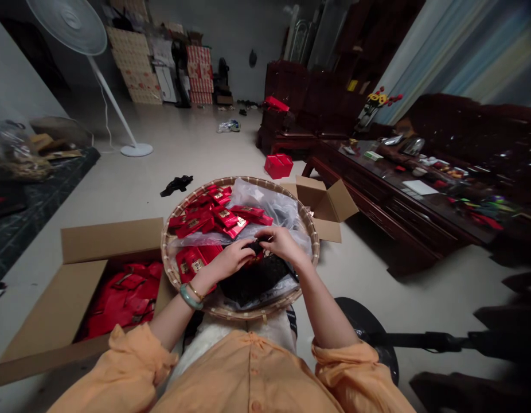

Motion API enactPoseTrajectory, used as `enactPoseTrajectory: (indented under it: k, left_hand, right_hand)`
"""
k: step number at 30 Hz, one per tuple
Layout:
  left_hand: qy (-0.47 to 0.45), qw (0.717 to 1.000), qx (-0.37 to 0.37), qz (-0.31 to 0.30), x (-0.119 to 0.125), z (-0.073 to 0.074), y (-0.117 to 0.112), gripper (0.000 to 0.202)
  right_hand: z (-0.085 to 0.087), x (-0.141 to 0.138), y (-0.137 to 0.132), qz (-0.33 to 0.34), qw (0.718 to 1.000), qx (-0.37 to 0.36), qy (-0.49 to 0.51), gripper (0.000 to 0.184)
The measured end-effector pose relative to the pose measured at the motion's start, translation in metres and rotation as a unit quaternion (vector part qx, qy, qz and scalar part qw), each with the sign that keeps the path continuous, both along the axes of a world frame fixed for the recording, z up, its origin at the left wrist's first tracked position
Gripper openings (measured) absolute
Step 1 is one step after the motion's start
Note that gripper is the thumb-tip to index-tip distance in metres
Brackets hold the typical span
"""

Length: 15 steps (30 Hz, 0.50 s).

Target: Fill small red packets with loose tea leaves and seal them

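Note:
A round woven bamboo tray (pixel 316 252) rests at my lap. Over its middle, my left hand (pixel 231 258) and my right hand (pixel 281 243) meet with fingers closed on a small black item (pixel 256 246), too small and dark to name. Below them in the tray is a black plastic bag (pixel 257 281). Red packets with gold labels (pixel 225 217) are heaped at the tray's far side, and more red packets (pixel 194 261) lie by my left hand. Clear plastic sheeting (pixel 269 198) spreads underneath and toward the far right.
An open cardboard box (pixel 82 304) of red packets stands at the left, another open carton (pixel 323 203) at the right. A red box (pixel 278 165) sits on the floor ahead. A dark wooden table (pixel 377 189) is on the right, a white standing fan (pixel 136 149) at the far left.

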<state>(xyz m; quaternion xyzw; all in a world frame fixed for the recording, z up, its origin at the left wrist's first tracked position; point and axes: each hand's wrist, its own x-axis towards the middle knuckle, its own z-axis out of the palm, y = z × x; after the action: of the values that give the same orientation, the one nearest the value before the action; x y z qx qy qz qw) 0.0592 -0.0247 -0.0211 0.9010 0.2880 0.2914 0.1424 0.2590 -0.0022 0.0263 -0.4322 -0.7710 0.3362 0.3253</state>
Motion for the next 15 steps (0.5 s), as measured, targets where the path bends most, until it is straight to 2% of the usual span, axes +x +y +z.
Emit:
enactPoseTrajectory:
  k: [3, 9, 11, 15]
  left_hand:
    - [0.006, 1.000, 0.000, -0.002, -0.002, -0.001, 0.000, 0.019]
    - [-0.006, 1.000, 0.011, -0.006, -0.005, -0.001, 0.000, 0.021]
    - [-0.011, 1.000, 0.008, -0.001, -0.006, 0.002, 0.000, 0.022]
    - [-0.011, 1.000, 0.014, 0.000, -0.007, 0.008, -0.001, 0.021]
  right_hand:
    - [0.001, -0.006, -0.005, -0.033, 0.999, 0.018, -0.017, 0.024]
    - [-0.012, 0.012, 0.000, -0.101, 0.994, 0.029, -0.038, 0.023]
    - [-0.011, 0.014, -0.004, -0.082, 0.993, 0.054, -0.070, 0.023]
    - [-0.004, 0.006, -0.017, 0.006, 0.978, 0.139, -0.154, 0.024]
